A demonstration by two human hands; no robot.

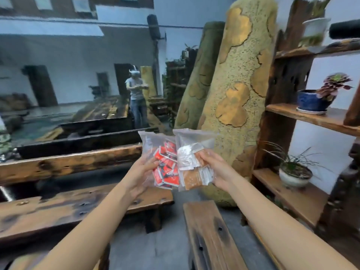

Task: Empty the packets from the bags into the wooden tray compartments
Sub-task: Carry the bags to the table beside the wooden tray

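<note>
Mirror wall (58, 75): at far left and centre – it reflects a standing person holding something at chest height, plus dark wooden furniture.
Long benches (68, 207): dark, knotted wood, running across the lower left under the left forearm.
Left hand (140, 172): raised in front, fingers curled around the left edge of a clear bag and closed on it.
Left bag (163, 162): clear plastic, held upright in the air, full of red packets (167, 168) with white and black print; the writing is too blurred to read.
Right bag (192, 158): clear plastic, just beside the left one and touching it, holding white and silvery packets (185, 156) above orange-brown ones (191, 178); a white label on one shows dark print that cannot be read.
Right hand (216, 170): thumb over the front of the right bag, fingers behind it – pinched shut on the plastic.
Short bench (208, 236): pale wood with dark knots, directly below the bags.
Stone pillars (239, 94): tall, rough, yellow-green with orange patches, behind the bags.
Shelving (292, 191): wooden, at right, carrying a blue pot (311, 102) with a reddish succulent and a white pot (294, 176) with thin grassy leaves.
</note>
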